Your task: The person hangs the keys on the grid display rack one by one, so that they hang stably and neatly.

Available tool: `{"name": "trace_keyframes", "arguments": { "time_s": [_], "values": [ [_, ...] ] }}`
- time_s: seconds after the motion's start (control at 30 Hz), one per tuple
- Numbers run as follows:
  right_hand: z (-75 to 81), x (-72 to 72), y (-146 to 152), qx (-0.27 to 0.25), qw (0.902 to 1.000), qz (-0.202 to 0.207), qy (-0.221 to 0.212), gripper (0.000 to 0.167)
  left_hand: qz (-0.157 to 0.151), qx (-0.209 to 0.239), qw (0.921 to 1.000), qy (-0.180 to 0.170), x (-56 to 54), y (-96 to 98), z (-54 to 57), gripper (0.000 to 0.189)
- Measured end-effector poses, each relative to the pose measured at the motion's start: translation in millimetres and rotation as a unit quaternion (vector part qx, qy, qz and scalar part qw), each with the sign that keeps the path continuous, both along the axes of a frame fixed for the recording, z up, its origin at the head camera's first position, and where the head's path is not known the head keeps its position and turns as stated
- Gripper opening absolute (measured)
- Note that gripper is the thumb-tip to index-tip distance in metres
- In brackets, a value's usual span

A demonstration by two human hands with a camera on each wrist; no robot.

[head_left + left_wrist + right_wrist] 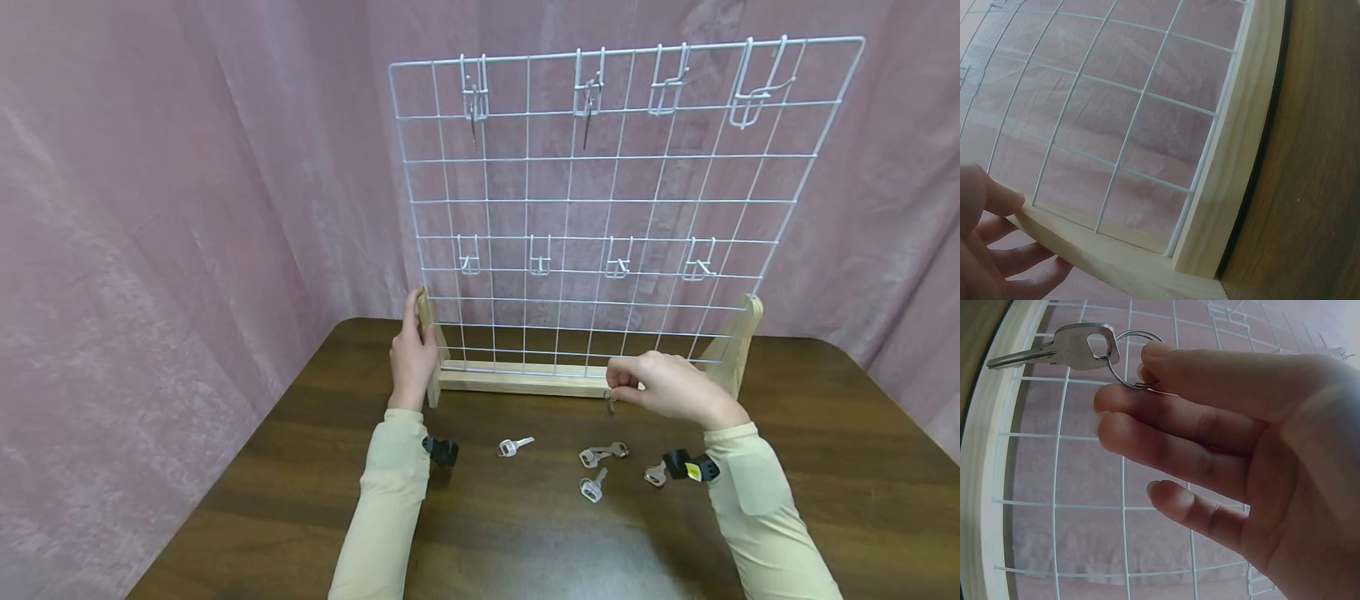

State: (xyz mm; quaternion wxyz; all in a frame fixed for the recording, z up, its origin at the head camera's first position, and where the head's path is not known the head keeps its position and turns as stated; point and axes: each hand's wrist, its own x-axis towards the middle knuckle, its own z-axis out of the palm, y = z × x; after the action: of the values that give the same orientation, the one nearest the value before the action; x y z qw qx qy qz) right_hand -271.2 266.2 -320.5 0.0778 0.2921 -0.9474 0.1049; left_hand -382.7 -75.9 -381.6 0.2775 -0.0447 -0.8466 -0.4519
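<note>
My right hand (671,387) pinches a thin metal ring (1124,334) between thumb and forefinger. From the ring hangs a silver key (1082,347), held in front of the stand's lower bar. My left hand (414,354) grips the left wooden upright (1072,240) of the stand, thumb on one side and fingers on the other. That stand carries a white wire grid (572,200). Two hooks of its top row bear keys, one at the left (473,117) and another key (587,117) beside it. The top row's two right hooks hold nothing.
On the brown table (510,542) lie several keys: a single key (514,447) at left, overlapping keys (602,453) mid-table, a key (592,486) nearer me, and one key (656,474) by my right wrist. Small lower hooks (539,262) hang bare. Behind is a pink curtain (225,208).
</note>
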Motion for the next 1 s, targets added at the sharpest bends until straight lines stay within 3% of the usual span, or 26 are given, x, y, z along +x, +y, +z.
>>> {"name": "trace_keyframes", "arguments": {
  "time_s": [1.0],
  "values": [
    [5.2, 3.9, -3.4, 0.006, 0.9997, 0.006, -0.024, 0.013, 0.007, -0.011, 0.9999, 0.003, -0.4, 0.5, 2.1, 0.062]
  ]
}}
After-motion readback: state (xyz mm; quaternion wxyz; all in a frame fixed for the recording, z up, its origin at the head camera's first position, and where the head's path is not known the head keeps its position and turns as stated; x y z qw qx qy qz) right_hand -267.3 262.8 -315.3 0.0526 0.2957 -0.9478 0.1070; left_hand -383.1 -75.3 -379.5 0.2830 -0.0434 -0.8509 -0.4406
